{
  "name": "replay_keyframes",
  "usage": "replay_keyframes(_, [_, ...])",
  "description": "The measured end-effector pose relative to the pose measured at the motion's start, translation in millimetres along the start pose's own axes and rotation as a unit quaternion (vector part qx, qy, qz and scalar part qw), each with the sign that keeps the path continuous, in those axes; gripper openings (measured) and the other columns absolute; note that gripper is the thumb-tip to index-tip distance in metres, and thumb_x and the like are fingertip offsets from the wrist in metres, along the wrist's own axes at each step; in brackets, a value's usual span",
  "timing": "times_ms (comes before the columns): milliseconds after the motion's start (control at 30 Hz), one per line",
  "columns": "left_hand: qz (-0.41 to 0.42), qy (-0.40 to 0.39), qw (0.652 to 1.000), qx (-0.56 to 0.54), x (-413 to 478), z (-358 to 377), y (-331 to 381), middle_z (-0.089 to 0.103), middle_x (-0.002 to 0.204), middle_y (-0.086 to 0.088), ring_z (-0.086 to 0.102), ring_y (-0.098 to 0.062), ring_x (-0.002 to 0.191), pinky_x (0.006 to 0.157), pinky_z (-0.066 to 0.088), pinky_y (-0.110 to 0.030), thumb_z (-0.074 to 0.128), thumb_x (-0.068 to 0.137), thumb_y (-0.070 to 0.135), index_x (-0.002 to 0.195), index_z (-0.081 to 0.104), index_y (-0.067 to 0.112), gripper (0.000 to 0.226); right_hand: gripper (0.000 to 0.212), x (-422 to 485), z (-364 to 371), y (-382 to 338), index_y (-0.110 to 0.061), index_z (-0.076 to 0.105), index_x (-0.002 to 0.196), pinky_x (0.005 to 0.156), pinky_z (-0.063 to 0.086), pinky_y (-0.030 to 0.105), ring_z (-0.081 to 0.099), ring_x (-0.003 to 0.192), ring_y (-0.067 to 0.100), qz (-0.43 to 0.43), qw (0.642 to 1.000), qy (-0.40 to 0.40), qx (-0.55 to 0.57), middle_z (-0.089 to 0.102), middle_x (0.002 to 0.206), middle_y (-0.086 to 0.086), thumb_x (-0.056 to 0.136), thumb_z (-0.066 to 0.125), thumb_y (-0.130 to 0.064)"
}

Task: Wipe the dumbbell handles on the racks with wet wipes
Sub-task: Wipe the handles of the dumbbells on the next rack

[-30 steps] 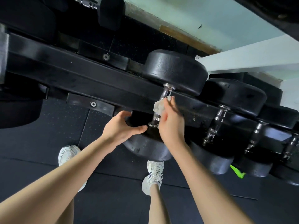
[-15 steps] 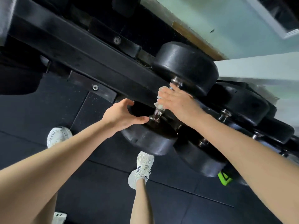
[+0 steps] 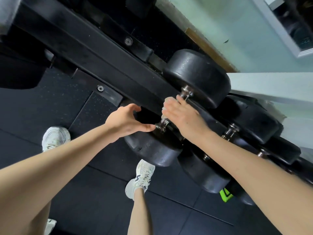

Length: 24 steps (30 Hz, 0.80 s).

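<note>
Right hand (image 3: 183, 118) grips wipe (image 3: 167, 101), rack beam (image 3: 101, 65) behind

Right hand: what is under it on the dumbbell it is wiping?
A white wet wipe, bunched against the chrome handle, pokes out past the right hand. The handle's two ends show; its middle and most of the wipe are covered.

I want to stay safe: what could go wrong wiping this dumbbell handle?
The dumbbell could roll off the rack; the left hand does not grip it, and a shoe stands right below. The right hand, curled round the wipe and handle, might get pinched against the rack if the weight shifts.
</note>
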<state>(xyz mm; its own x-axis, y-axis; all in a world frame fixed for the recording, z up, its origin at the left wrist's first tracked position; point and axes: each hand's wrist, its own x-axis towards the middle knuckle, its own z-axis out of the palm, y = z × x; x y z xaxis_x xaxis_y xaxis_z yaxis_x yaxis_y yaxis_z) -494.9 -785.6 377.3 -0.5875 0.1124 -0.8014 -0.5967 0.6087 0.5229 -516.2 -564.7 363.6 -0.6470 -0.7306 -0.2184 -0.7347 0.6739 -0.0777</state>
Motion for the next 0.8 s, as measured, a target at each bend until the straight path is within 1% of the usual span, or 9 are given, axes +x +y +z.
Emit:
replay_keyframes(100, [-0.001,-0.003,1.0,0.001,0,-1,1,0.055,0.126,0.002,0.053,-0.018,0.112,0.096,0.043,-0.031,0.078,0.059,0.058,0.13,0.048,0.029,0.082,0.049,-8,-9,2,-0.011,0.064,0.12,0.11,0.028,0.05,0.053,0.123,0.031,-0.072,0.995,-0.056,-0.043,0.062,0.122,0.013,0.083,0.034,-0.001])
replay_keyframes(167, [0.002,-0.005,1.0,0.004,0,-1,0,0.054,0.127,0.003,0.053,-0.018,0.113,0.096,0.043,-0.031,0.078,0.06,0.057,0.13,0.048,0.029,0.081,0.047,-9,-16,11,-0.019,0.057,0.129,0.111,0.022,0.053,0.046,0.13,0.028,-0.094,0.987,-0.109,-0.066,0.055,0.135,0.009,0.086,0.041,-0.008])
replay_keyframes(233, [0.004,-0.006,1.0,0.004,-1,-1,-1,0.054,0.127,0.003,0.052,-0.018,0.114,0.097,0.042,-0.031,0.077,0.061,0.058,0.13,0.047,0.03,0.08,0.042,-6,-21,19,-0.02,0.058,0.128,0.115,0.019,0.051,0.044,0.132,0.026,-0.075,0.986,-0.123,-0.084,0.053,0.137,0.006,0.09,0.04,-0.016])
replay_keyframes(367, [0.004,-0.004,1.0,0.0,1,1,-3,0.054,0.125,0.003,0.052,-0.019,0.113,0.096,0.042,-0.031,0.076,0.061,0.059,0.129,0.048,0.031,0.079,0.045,-4,-20,-3,-0.008,0.061,0.121,0.115,0.019,0.043,0.044,0.131,0.028,0.05,0.993,-0.096,-0.057,0.057,0.131,0.008,0.091,0.035,-0.029])
replay_keyframes(467, [0.009,0.0,1.0,0.005,0,2,-2,0.055,0.123,0.003,0.053,-0.017,0.109,0.091,0.042,-0.028,0.076,0.062,0.059,0.129,0.048,0.031,0.077,0.044,-14,-16,-26,-0.009,0.062,0.118,0.116,0.019,0.041,0.042,0.131,0.022,-0.01,0.99,-0.143,0.01,0.057,0.127,0.004,0.089,0.035,-0.028])
replay_keyframes(533, [0.01,-0.001,1.0,0.005,0,2,-1,0.055,0.123,0.003,0.054,-0.017,0.108,0.089,0.042,-0.027,0.076,0.063,0.058,0.128,0.049,0.03,0.075,0.042,-10,-20,-11,-0.012,0.063,0.117,0.115,0.015,0.04,0.046,0.128,0.017,-0.048,0.988,-0.148,-0.017,0.059,0.124,0.0,0.089,0.036,-0.026])
replay_keyframes(600, [0.013,-0.006,1.0,0.004,1,0,-1,0.054,0.122,0.004,0.053,-0.016,0.107,0.088,0.042,-0.027,0.076,0.063,0.059,0.126,0.05,0.031,0.074,0.043,1,-26,8,-0.011,0.063,0.118,0.115,0.012,0.04,0.05,0.124,0.017,-0.017,0.988,-0.142,-0.055,0.062,0.12,0.001,0.086,0.036,-0.02])
replay_keyframes(700, [0.014,-0.007,1.0,-0.003,2,0,-4,0.055,0.122,0.004,0.053,-0.017,0.108,0.091,0.043,-0.029,0.077,0.062,0.058,0.125,0.052,0.03,0.073,0.054,9,-32,12,-0.006,0.058,0.124,0.116,0.01,0.035,0.046,0.128,0.023,0.061,0.984,-0.157,-0.063,0.059,0.125,0.006,0.089,0.02,-0.019])
replay_keyframes(800, [0.017,-0.005,1.0,0.0,2,1,-4,0.055,0.123,0.003,0.053,-0.018,0.11,0.095,0.043,-0.031,0.077,0.062,0.058,0.126,0.052,0.03,0.075,0.04,3,-30,-4,-0.009,0.055,0.122,0.118,0.007,0.036,0.04,0.128,0.021,0.021,0.984,-0.161,-0.073,0.054,0.123,0.004,0.093,0.03,-0.021])
